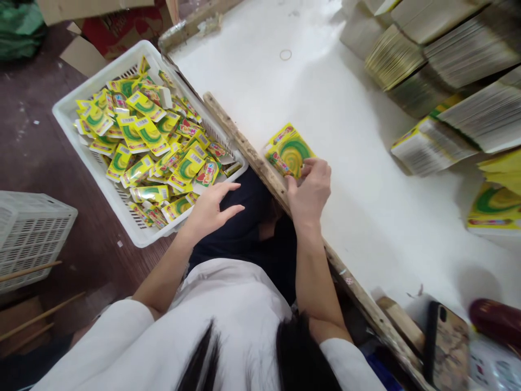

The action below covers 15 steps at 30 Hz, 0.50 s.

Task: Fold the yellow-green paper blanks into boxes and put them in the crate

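My right hand [310, 190] pinches the near edge of a flat yellow and green printed carton [290, 149], which lies at the wood-trimmed edge of the white table [252, 70]. Thumb and fingers meet at the carton's lower corner. Over the near rim of a white plastic basket [65, 111], my left hand [214, 210] is open, thumb and fingers apart, with nothing in it. Many small yellow and green boxes [148, 136] are heaped loosely in that basket, some with end flaps showing.
Stacks of flat cartons [459, 127] stand along the table's right side. A phone [448, 345] lies at the lower right, beside a dark red object [494, 320]. A rubber band [285, 54] is on the tabletop. Another white crate [35, 233] and a cardboard box [122, 30] are at left.
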Tool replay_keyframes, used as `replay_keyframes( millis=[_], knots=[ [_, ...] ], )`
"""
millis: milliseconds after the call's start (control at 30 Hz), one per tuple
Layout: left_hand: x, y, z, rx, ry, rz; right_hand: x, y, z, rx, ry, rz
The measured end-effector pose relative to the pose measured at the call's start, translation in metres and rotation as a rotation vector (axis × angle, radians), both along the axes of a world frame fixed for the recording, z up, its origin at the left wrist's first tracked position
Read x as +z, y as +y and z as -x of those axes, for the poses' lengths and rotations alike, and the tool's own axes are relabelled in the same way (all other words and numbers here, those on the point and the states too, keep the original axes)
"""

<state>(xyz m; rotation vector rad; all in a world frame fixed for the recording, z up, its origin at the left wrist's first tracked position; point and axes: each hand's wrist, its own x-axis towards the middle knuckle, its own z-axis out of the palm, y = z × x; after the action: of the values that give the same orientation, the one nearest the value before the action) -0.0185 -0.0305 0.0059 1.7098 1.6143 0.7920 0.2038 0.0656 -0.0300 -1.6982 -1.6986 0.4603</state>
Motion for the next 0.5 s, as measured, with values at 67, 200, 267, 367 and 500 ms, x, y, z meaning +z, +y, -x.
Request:
replay_keyframes(
  millis=[67,200,267,367,500],
  knots=[
    [-0.004,-0.001,-0.008,-0.017,-0.147,0.038,0.010,-0.004,0.000,-0.039,0.217,-0.037],
    [-0.011,0.010,-0.029,-0.009,-0.577,0.050,0.037,-0.027,0.011,0.102,0.595,-0.020],
    [-0.009,0.019,-0.039,0.122,-0.727,-0.015,0.046,-0.045,0.024,0.351,0.696,0.109],
    [0.001,0.031,-0.047,0.397,-0.809,-0.106,0.047,-0.072,0.049,0.608,0.785,0.248],
    [0.004,0.033,-0.044,0.574,-0.823,-0.152,0.035,-0.087,0.068,0.616,0.774,0.266]
  ],
)
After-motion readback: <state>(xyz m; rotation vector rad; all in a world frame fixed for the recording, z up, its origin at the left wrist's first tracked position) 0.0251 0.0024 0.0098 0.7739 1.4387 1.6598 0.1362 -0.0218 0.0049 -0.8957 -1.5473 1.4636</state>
